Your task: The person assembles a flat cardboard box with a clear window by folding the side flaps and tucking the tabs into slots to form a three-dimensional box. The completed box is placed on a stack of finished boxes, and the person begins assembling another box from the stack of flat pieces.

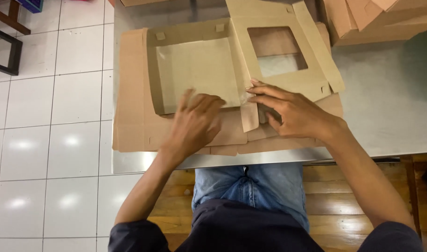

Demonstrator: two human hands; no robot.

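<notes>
1. A white tiled floor [50,93] fills the left side of the view, with a dark frame of some furniture [8,51] at its upper left edge.
2. A grey metal counter [391,107] runs across the upper part of the picture, its near edge just above the person's lap.
3. Flat brown cardboard sheets [129,112] lie stacked on the left part of the counter, reaching its left and near edges.
4. On top of that stack sits a half-folded cardboard box [199,65]: its tray has raised walls at the left and back, and its base lies open to view.
5. The left hand [195,123] rests on the near edge of the tray, fingers spread and bent, pressing down on the cardboard rather than gripping it.
6. A narrow cardboard flap [249,116] hangs between the two hands, at the tray's near right corner.
7. The right hand [288,112] lies just beside the left, fingers stretched flat towards that corner and touching the box; it is not closed around anything.
8. The box's lid [297,79], with a square window [276,51] cut in it, lies open flat to the right of the tray, above the right hand.
9. More folded cardboard pieces [377,18] are piled at the upper right of the counter, well apart from the hands.
</notes>
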